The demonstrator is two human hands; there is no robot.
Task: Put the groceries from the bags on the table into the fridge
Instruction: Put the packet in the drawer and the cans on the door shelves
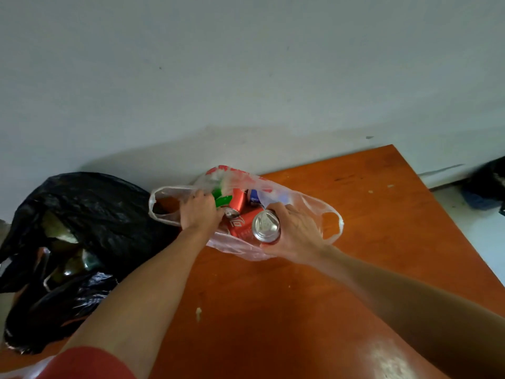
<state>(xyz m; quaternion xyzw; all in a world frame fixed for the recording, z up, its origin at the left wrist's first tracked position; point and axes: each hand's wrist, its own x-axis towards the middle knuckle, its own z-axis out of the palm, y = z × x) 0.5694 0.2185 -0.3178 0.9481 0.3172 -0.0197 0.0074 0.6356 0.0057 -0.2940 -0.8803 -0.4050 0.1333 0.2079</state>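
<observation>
Gripping one can [266, 228], right hand [296, 235]; one clear bag [235, 248], one black bag [103, 209].

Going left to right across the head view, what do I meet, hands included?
black bag → left hand → red can → right hand gripping that can → dark heap on the floor

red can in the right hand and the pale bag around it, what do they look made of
Red can: metal, probably aluminium; its bare silvery end shines with bright glints, and the side has a printed red coat. Pale bag: thin glossy plastic film; it is see-through and wrinkled, and other cans show through it.
</observation>
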